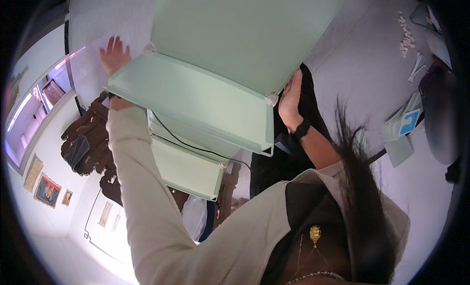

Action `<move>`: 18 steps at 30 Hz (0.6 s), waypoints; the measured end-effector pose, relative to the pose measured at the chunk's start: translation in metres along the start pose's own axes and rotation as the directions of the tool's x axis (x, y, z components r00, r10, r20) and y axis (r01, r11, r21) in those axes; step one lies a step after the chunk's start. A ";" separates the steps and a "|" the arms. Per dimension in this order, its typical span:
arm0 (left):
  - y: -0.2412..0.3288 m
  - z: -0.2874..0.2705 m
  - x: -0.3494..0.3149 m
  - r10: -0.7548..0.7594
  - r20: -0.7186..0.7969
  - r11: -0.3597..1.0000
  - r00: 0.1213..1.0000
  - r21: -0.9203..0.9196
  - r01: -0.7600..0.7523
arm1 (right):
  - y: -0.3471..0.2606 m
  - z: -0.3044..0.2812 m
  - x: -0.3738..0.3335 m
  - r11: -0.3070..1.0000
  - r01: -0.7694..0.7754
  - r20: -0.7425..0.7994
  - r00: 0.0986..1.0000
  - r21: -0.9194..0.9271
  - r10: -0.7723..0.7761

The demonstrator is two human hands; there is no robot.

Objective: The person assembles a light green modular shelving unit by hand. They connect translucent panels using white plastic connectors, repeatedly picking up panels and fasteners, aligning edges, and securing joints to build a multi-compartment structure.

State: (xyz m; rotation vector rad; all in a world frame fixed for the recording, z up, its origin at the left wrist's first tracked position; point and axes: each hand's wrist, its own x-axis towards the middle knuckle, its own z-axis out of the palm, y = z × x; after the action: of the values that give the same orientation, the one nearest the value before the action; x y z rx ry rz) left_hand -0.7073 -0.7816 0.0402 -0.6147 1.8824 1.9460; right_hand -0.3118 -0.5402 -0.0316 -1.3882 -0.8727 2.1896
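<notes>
Head view, and pale green metal shelf (196, 99) takes centre stage, tilted between the two hands! Left hand (115, 55) is just beyond the shelf's left end, fingers spread and blurred, gripping nothing; whether it brushes the metal, I can't tell. Over to right hand (290, 100): it lies stretched against the shelf's right edge, touching, though whether the hidden fingertips grip, I can't say. Black cable (193, 147) droops just below the shelf, above a lower tray (188, 168). Carved brown furniture (88, 133) stands left of the shelf; small white pieces (405, 37) lie well right of it.
</notes>
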 end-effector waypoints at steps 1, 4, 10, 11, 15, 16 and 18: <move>0.018 -0.002 -0.016 -0.011 -0.131 1.000 0.991 -0.008 0.010 | -0.003 0.000 0.000 0.997 0.047 0.015 0.999 -0.058 -0.047; 0.042 0.027 -0.107 0.447 -0.074 0.804 0.892 0.470 -0.364 | -0.011 0.002 0.003 0.996 -0.091 0.021 0.996 0.018 0.090; -0.024 0.137 -0.349 0.245 0.768 0.265 0.592 0.535 -0.803 | -0.012 0.021 0.013 0.985 -0.138 0.023 0.990 0.101 0.137; -0.038 0.155 -0.359 0.173 0.833 0.103 0.526 0.515 -0.851 | -0.011 0.023 0.012 0.983 -0.159 -0.008 0.987 0.094 0.160; -0.066 0.191 -0.364 0.257 0.743 -0.020 0.618 0.643 -0.765 | -0.011 0.026 0.007 0.976 -0.213 -0.118 0.969 0.049 0.217; -0.068 0.194 -0.362 0.325 0.740 -0.029 0.589 0.630 -0.776 | -0.013 0.026 0.005 0.979 -0.200 -0.135 0.970 0.028 0.202; -0.072 0.195 -0.360 0.279 0.715 -0.023 0.641 0.672 -0.740 | -0.015 0.028 0.003 0.980 -0.200 -0.146 0.970 -0.020 0.195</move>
State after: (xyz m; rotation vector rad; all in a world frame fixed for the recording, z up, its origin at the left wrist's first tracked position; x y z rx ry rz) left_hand -0.3773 -0.5697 0.1784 1.0141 2.6727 0.4946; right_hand -0.3385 -0.5359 -0.0144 -1.6909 -0.7524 2.1921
